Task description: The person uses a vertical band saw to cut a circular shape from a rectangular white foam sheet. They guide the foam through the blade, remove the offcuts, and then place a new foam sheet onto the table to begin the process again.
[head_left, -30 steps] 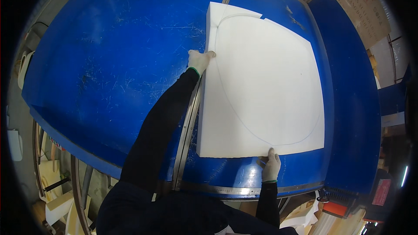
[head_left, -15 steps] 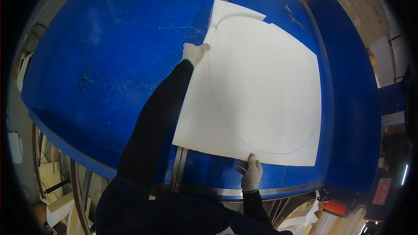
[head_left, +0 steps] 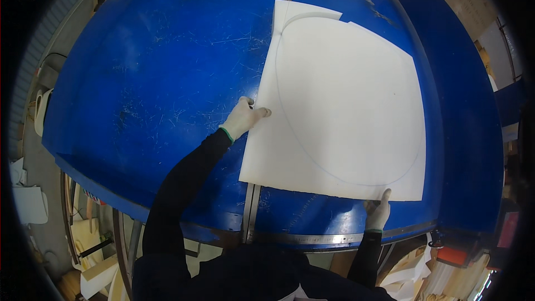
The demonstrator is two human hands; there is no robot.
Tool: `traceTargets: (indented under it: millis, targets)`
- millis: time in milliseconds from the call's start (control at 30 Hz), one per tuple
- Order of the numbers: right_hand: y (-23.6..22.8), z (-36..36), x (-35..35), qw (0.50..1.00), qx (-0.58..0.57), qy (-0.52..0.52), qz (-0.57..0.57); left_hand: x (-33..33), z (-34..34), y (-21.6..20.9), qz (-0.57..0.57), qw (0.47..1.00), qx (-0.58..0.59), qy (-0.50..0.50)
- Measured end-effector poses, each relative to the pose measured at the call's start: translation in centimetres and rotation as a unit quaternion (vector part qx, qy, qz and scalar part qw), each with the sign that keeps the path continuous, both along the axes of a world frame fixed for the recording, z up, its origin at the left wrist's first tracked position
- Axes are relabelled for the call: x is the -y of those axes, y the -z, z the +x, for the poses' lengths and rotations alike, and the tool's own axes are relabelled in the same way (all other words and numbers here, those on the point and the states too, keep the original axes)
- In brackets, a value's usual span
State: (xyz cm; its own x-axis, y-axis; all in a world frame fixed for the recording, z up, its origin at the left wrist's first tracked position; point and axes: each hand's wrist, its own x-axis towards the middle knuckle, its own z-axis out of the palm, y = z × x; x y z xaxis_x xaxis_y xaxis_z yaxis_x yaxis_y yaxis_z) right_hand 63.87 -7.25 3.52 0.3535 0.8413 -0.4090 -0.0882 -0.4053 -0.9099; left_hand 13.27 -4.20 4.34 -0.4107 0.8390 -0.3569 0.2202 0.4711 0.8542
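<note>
A large white foam sheet [head_left: 351, 100] lies on the blue work table [head_left: 167, 106], with a rounded outline drawn on its top in thin blue line. At its far end a curved cut parts off a narrow white piece [head_left: 312, 9]. My left hand [head_left: 241, 118], in a pale glove with a green cuff, grips the sheet's left edge, thumb on top and lower fingers hidden. My right hand [head_left: 380, 212], also gloved, pinches the near edge close to the right corner. Its thumb rests on top and its fingers go below the edge.
A metal-lined slot [head_left: 249, 212] crosses the table beneath the sheet. A metal ruler strip [head_left: 329, 238] follows the near edge. At the right stands a tall blue panel [head_left: 465, 117]. White and yellowish offcuts [head_left: 100, 273] sit below the table at the lower left.
My left hand has slid nearer along the sheet's left edge. My right hand has shifted right along the near edge, toward the corner. The whole view has also shifted slightly.
</note>
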Motion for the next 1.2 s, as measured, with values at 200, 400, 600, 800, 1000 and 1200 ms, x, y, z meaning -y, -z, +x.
traceTargets:
  millis: [200, 400, 600, 800, 1000, 1200]
  targets:
    - [1.4, 0.7, -0.5, 1.0, 0.006, 0.015, 0.018, 0.2, 1.5, -1.1, 0.004, 0.999, -0.002, -0.048]
    - [1.3, -0.2, -0.9, 0.999, 0.006, 0.018, 0.029, 0.1, 1.0, 0.4, 0.029, 0.998, -0.016, -0.062]
    - [1.0, -0.6, -1.0, 0.999, 0.015, 0.017, 0.026, -0.6, 0.9, 0.9, 0.033, 0.997, -0.02, -0.068]
    - [1.5, -0.2, -1.6, 0.999, -0.007, 0.001, 0.032, -1.2, 0.7, 0.8, 0.042, 0.997, -0.005, -0.069]
    - [1.7, -0.7, -2.6, 0.999, 0.006, -0.004, 0.044, -2.2, 0.5, 0.9, 0.043, 0.996, -0.026, -0.075]
    - [1.7, -1.3, -3.3, 0.999, 0.022, 0.005, 0.032, -3.0, 0.1, 1.3, 0.047, 0.995, 0.003, -0.083]
